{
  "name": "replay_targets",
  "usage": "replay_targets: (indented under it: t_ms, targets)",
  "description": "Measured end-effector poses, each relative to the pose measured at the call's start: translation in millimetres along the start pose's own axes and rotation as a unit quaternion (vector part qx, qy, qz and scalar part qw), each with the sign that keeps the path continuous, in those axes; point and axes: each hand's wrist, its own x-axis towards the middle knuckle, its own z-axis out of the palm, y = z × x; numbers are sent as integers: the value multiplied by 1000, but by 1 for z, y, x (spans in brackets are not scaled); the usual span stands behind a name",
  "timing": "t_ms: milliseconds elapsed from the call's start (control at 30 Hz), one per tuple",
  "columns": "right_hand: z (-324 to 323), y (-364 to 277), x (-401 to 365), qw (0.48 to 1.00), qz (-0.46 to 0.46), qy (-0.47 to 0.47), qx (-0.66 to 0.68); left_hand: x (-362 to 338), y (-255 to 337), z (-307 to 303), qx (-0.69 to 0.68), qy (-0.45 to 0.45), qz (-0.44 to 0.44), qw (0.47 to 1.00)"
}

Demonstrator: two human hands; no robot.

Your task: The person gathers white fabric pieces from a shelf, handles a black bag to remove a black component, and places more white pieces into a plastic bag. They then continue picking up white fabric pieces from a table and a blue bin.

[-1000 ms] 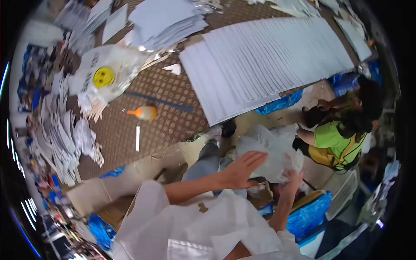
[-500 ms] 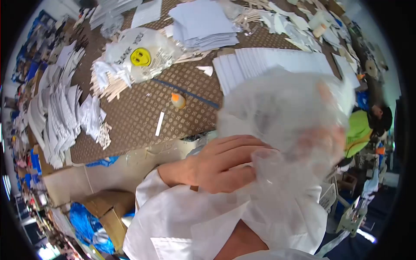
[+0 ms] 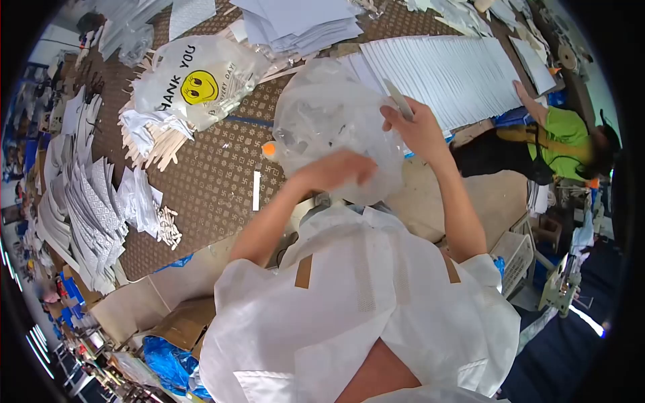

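Note:
A cloudy, see-through plastic bag [image 3: 312,107] spreads over the table's near edge in front of me. My left hand [image 3: 339,169] is over the bag's lower part; motion smears its fingers, so whether it grips the plastic cannot be told. My right hand [image 3: 418,127] is closed around a thin, pale, flat tool [image 3: 398,99] with a narrow end, which points up and left beside the bag. An orange-capped bottle [image 3: 269,149] peeks out at the bag's left edge. Close by lies a white strip [image 3: 256,191].
Fanned white sheets [image 3: 443,77] lie beyond my right hand. A smiley-face bag [image 3: 195,84] rests on wooden sticks [image 3: 158,144] at left, near stacked grey-white pieces [image 3: 80,208]. A person in a green top [image 3: 568,138] is at the right, one hand near the sheets.
The bag has gone from close to my chest and face down onto the table edge. My right hand, blurred behind the plastic before, now shows with the flat tool. The person at right has come nearer the table.

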Motion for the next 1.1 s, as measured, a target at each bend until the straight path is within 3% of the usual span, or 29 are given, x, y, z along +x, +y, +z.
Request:
replay_targets:
  t_ms: [67,100,167,300,367,400,467,500,567,700,767,833,900,967,1033,1067,1100]
  targets:
    - [0,-10,-2,999,-47,12,3,8,-49,-28,-65,191,-39,979]
    - [-2,-16,-6,999,-39,9,5,4,-47,-52,340,213,-72,913]
    - [-6,-28,-8,987,-97,8,-129,-9,-83,-93,515,361,-12,777]
    - [0,-23,-3,986,-132,19,-105,-16,-56,-115,558,352,-79,748]
    - [-5,-33,0,987,-111,38,-113,-5,-26,-108,495,147,-297,803]
    - [-6,-35,1,986,-111,35,-117,-6,-37,-100,491,151,-298,805]
    - [-9,-40,1,986,-117,44,-115,-9,-69,-79,419,138,-120,889]
    - [-10,-41,2,985,-116,42,-117,-8,-62,-74,416,140,-121,890]
    - [-13,-43,3,987,-102,58,-114,-9,-38,-60,276,-163,-177,931]
    - [-9,-48,-6,984,-106,39,-140,-22,-47,-26,240,-208,-180,931]
    - [-4,-51,-11,982,-98,21,-158,-42,-61,-21,348,-172,-197,900]
    - [-1,-53,-13,983,-103,14,-152,-48,-45,-36,404,-177,-298,846]
    - [3,-55,-15,984,-106,7,-144,-51,-31,-58,416,-74,-371,827]
    - [9,-58,-14,983,-122,8,-137,-62,-43,-75,474,197,-271,815]
    - [19,-59,-11,980,-134,10,-143,-65,-27,-98,506,309,-104,798]
    - [22,-59,-10,977,-152,16,-151,-62,-28,-105,504,308,-107,799]
    - [25,-61,-10,977,-149,12,-150,-58,-31,-112,473,358,-56,803]
